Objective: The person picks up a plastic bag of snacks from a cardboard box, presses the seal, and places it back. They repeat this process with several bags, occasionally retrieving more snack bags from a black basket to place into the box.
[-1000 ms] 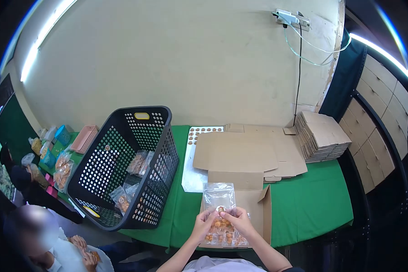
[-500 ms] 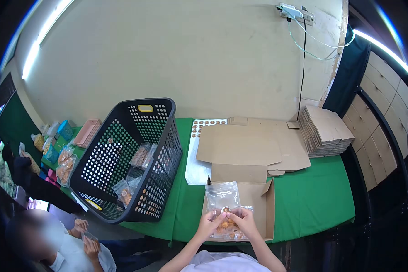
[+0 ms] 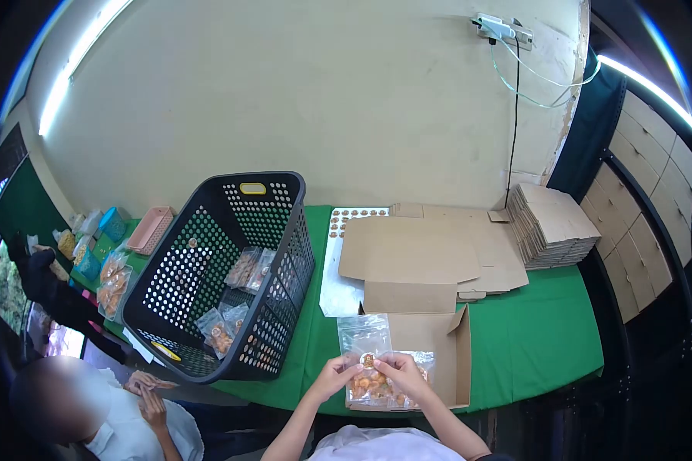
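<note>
A clear zip bag [image 3: 364, 334] with orange snack pieces in its lower part is between my hands, above the open cardboard box [image 3: 457, 361]. A round brown-and-white sticker [image 3: 367, 360] lies on the bag's front. My left hand [image 3: 336, 377] pinches the bag at its left edge, thumb against the sticker. From the other side, my right hand [image 3: 404, 376] is closed on the bag, thumb and fingertips at the sticker's right edge. Another snack bag [image 3: 424, 359] shows in the box behind my right hand, partly covered.
A tall black perforated basket [image 3: 281, 307] with several snack bags stands at left. Flat cardboard [image 3: 407, 246] covers part of a sticker sheet [image 3: 338, 288]. Folded boxes [image 3: 553, 227] are stacked at right. A seated co-worker [image 3: 119, 419] is at lower left.
My hands and the snack bag have shifted slightly left. The sticker shows more fully between my thumbs, and more of the other bag in the box is visible.
</note>
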`<state>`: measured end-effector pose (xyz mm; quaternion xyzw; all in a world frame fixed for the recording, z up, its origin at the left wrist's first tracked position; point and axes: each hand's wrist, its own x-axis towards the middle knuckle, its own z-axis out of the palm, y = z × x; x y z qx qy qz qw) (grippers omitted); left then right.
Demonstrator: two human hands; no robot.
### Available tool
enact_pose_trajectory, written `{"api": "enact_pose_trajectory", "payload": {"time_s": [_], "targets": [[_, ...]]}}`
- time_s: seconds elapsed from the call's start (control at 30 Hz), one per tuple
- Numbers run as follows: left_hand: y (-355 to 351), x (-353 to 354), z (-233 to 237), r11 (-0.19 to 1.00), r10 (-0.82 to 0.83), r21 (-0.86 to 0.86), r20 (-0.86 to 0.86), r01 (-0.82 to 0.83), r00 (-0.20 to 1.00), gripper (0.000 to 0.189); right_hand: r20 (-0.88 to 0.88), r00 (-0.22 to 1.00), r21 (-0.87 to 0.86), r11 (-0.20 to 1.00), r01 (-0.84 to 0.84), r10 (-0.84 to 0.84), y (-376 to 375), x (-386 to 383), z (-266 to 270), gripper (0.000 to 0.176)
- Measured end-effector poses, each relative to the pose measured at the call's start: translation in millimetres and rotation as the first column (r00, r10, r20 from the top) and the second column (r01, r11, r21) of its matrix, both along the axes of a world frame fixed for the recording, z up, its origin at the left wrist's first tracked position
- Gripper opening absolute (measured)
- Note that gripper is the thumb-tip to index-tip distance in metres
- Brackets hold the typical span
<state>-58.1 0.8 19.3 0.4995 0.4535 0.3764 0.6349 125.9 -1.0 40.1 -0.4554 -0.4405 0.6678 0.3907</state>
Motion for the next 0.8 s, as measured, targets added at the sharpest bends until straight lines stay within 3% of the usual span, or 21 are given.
{"api": "enact_pose_trajectory", "payload": {"time_s": [0.1, 0.23, 0.4, 0.6, 0.7, 0.8], "targets": [[0.2, 10.3, 12.2, 0.992, 0.116, 0.045, 0.089, -0.120, 0.989, 0.018, -0.002, 1.000, 0.110, 0.994, -0.011, 0.011, 5.5, 1.1, 11.4, 0.019], [-0.8, 33.3, 17.6, 0.972, 0.233, -0.015, 0.199, -0.235, 0.952, 0.017, 0.006, 0.999, 0.062, 0.997, 0.045, -0.045, 6.1, -4.9, 6.9, 0.019], [4.6, 41.9, 25.7, 0.961, 0.254, 0.094, 0.075, -0.260, 0.964, 0.015, -0.063, 0.958, 0.187, 0.939, 0.288, -0.281, 8.3, -10.4, 2.3, 0.018], [11.5, 43.5, 23.0, 0.942, 0.270, 0.204, 0.012, -0.266, 0.963, 0.016, 0.019, 0.947, 0.202, 0.929, 0.311, -0.321, 11.4, -2.2, 1.9, 0.017], [15.0, 45.0, 18.7, 0.960, 0.247, 0.122, 0.040, -0.250, 0.968, 0.018, -0.058, 0.940, 0.173, 0.924, 0.342, -0.337, 12.9, -0.8, 10.0, 0.017], [17.7, 47.7, 20.4, 0.969, 0.243, 0.017, 0.123, -0.247, 0.962, 0.019, -0.112, 0.969, 0.110, 0.966, 0.233, -0.220, 18.8, 7.2, 11.0, 0.018]]}}
